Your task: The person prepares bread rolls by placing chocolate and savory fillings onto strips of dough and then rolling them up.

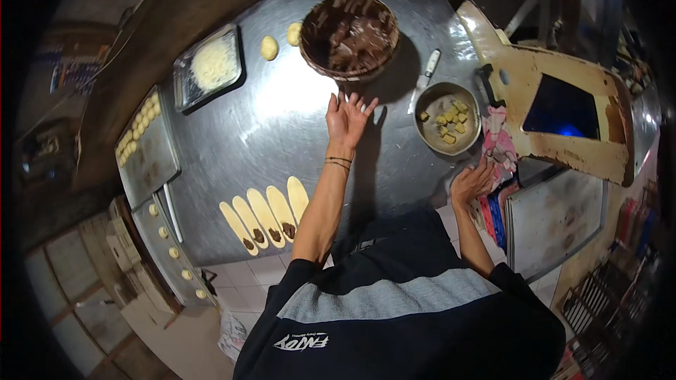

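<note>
My left hand (346, 119) is open, palm up and holding nothing, just below a large bowl (348, 35) of dark brown paste. My right hand (473, 179) touches a pink-and-white cloth (498, 141) at the table's right edge, its fingers loosely extended. Beside the cloth, a metal bowl (442, 142) holds yellow pieces, with a white-handled knife (431, 63) lying to its left. At lower left of the steel table (250, 134), several long flat dough strips (278, 205) lie in a row, some with dabs of brown paste.
A tray (211, 68) of pale shreds and dough balls (269, 48) lie at the back. Trays (148, 169) with small dough pieces line the left. A worn cream-coloured panel (570, 155) with a dark opening stands at right, above stacked baking trays (549, 218).
</note>
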A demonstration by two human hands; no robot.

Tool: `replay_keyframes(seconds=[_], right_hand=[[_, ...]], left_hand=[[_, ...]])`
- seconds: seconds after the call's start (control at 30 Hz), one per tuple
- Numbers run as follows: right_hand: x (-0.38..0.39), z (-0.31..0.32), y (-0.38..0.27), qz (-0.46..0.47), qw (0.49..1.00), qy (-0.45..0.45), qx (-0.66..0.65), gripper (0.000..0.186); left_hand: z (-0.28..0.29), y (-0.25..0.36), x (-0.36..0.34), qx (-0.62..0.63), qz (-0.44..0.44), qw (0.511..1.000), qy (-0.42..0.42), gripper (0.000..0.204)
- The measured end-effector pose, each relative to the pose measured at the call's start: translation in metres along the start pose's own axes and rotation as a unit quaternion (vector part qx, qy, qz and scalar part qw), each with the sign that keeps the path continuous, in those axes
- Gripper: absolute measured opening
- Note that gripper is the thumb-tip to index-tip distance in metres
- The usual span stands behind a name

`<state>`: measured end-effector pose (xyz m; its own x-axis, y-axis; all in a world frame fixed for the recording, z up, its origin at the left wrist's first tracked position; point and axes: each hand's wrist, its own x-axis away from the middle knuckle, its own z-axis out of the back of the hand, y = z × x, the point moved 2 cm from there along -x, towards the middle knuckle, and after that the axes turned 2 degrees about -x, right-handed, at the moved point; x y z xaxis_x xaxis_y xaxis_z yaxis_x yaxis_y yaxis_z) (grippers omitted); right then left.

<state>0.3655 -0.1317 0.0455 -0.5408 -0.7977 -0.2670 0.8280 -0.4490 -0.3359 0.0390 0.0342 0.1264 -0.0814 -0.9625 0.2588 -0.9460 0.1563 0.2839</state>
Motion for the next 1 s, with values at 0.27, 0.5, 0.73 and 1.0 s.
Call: replay_keyframes(seconds=[0.27,0.5,0.73,1.0], right_hand=[[-0.002,0.01,-0.027,0.018,0.999,0.041,-0.018,0.047],[-0.022,-0.012,-0.031,-0.012,0.999,0.049,-0.019,0.049],[-0.075,0.027,-0.09,0.185,0.946,0.041,-0.264,0.043],[-0.044,0.001,-0.211,0.55,0.758,-0.333,-0.113,0.012]], left_hand=[[-0.013,-0.092,0.007,-0.813,0.002,0.582,0.002,0.065],[0.018,-0.059,0.033,-0.737,0.015,0.676,0.025,0.048],[0.049,-0.002,0.14,-0.628,0.022,0.76,0.169,0.044],[0.059,-0.038,0.15,-0.577,0.002,0.793,0.194,0.06]])
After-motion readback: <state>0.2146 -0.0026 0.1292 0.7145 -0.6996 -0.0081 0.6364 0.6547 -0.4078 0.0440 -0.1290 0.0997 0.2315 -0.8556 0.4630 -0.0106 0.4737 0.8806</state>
